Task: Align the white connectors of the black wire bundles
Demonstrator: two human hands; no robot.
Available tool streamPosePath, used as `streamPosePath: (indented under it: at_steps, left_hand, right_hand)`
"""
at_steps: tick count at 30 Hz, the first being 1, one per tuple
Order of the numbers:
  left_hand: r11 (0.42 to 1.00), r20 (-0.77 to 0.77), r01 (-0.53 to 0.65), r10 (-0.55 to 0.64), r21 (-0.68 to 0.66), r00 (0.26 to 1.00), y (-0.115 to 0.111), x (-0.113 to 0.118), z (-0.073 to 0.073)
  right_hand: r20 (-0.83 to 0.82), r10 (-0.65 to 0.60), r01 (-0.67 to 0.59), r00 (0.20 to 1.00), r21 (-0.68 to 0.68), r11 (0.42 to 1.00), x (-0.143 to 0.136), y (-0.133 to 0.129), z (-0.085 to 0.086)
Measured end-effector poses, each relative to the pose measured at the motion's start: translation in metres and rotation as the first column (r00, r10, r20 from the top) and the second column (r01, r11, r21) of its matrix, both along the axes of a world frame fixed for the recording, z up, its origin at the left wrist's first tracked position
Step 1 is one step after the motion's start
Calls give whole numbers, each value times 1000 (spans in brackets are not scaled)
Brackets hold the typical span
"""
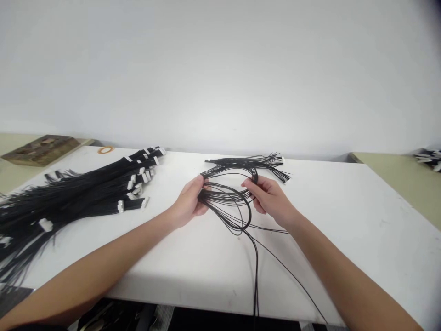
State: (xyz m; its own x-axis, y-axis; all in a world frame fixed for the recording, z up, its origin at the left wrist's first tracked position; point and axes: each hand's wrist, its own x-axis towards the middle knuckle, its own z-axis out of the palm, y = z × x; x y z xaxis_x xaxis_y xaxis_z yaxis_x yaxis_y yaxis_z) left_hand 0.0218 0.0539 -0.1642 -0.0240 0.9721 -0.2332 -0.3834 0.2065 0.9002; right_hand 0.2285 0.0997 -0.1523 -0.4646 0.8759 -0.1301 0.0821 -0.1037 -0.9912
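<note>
Between my two hands a bundle of black wires [225, 196] hangs in loose loops above the white table. My left hand [190, 197] is closed round the left end of the loops, thumb on top. On the right side, my right hand [267, 195] pinches the curve of the loops between thumb and fingers. Several loose strands trail down from the bundle over the table's front edge. Just behind the loops lies a smaller bunch of black wires [248, 162] with white connectors and fanned ends.
A large pile of black wire harnesses [93, 191] with white connectors covers the table's left side. Behind it lies an orange ring [105, 150]. A wooden block [41, 149] rests at the far left. More wires [429, 158] lie at the far right. The white table [344, 220] meets a wall behind.
</note>
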Motion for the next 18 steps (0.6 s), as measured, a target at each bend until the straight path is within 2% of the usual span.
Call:
streamPosePath:
  at_steps: [6, 10, 14, 18]
  left_hand:
    - [999, 86, -18, 21, -41, 996, -1, 7, -6]
    - [998, 206, 24, -10, -66, 979, -3, 12, -3]
    - [997, 331, 47, -22, -65, 943, -5, 15, 0]
    - [996, 414, -13, 49, -89, 909, -5, 16, 3]
  right_hand:
    - [-50, -190, 192, 981, 62, 979, -1, 2, -4]
    - [-152, -264, 263, 952, -26, 964, -5, 4, -8]
    - [-191, -277, 253, 942, -142, 957, -6, 6, -10]
    - [-207, -208, 159, 956, -232, 960, -1, 6, -8]
